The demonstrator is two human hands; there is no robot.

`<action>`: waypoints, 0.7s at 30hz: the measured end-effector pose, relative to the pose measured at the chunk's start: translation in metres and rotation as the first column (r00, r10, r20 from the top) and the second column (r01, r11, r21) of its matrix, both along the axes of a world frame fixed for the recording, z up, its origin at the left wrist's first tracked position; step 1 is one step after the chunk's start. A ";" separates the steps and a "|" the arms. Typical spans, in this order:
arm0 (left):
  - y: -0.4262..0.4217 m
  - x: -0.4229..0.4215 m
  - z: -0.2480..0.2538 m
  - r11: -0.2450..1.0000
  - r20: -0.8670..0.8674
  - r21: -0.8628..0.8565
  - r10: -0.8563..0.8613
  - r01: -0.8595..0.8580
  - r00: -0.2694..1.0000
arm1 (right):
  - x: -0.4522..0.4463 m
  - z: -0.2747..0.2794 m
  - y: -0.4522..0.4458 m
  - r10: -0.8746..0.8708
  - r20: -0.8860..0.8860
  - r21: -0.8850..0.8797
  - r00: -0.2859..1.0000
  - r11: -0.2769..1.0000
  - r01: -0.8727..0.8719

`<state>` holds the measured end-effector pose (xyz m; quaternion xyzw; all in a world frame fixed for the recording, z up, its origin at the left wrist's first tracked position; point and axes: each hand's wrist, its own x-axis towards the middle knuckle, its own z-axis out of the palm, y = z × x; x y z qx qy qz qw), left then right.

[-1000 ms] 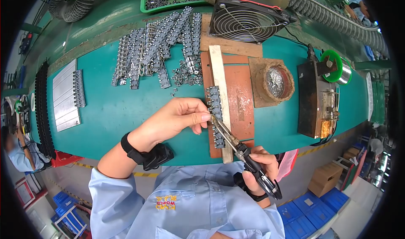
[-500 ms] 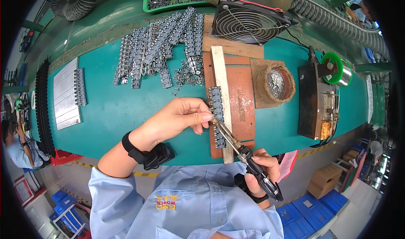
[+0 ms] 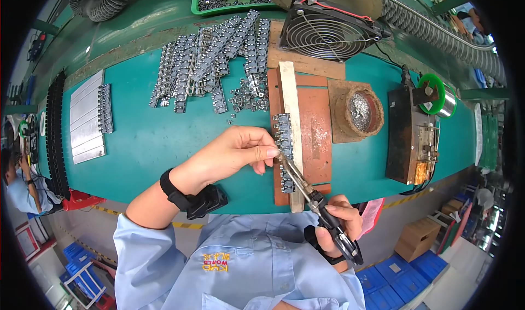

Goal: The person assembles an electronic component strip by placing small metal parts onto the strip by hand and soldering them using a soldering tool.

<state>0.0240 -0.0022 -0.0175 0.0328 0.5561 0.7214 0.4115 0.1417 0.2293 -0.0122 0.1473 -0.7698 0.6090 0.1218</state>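
My right hand (image 3: 340, 225) grips the black handle of a soldering iron (image 3: 302, 182), slanted up and left. Its metal tip meets a strip of small dark components (image 3: 283, 130) with metal tabs. The strip lies along the left side of a pale wooden bar (image 3: 287, 94) on a reddish-brown board (image 3: 315, 126). My left hand (image 3: 244, 152) is closed in a pinch at the strip, thumb and forefinger right beside the iron's tip. Whatever those fingers hold is too small to make out.
Similar strips (image 3: 210, 58) are heaped behind, beside loose metal bits (image 3: 248, 97). A fan (image 3: 331, 33), a round pot (image 3: 363, 111) with silvery scraps, and a metal box (image 3: 402, 135) by a solder wire spool (image 3: 437, 95) stand right. Metal plates (image 3: 86, 118) lie left.
The whole view has shifted slightly. Both hands keep nearly the same pose, with the iron's tip still at the strip by my left fingertips.
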 end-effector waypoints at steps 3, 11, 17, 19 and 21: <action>0.000 0.000 -0.001 1.000 -0.001 0.014 0.011 -0.011 1.000 | 0.005 -0.005 -0.005 -0.103 0.044 -0.103 0.994 0.989 0.107; -0.002 0.000 -0.001 1.000 0.011 0.026 0.006 -0.006 1.000 | -0.022 -0.006 -0.011 -0.672 0.016 0.260 0.740 0.718 0.646; -0.017 -0.006 0.024 0.967 -0.204 -0.221 0.079 -0.125 0.976 | -0.017 0.005 -0.015 -0.552 0.302 -0.071 0.777 0.800 0.596; -0.023 -0.007 0.026 0.931 -0.330 -0.303 0.097 -0.203 0.939 | -0.016 0.000 -0.016 -0.517 0.295 -0.126 0.804 0.813 0.569; -0.027 -0.009 0.025 0.779 -0.720 -0.430 0.009 -0.456 0.694 | -0.017 -0.005 -0.020 -0.442 0.260 -0.202 0.859 0.845 0.496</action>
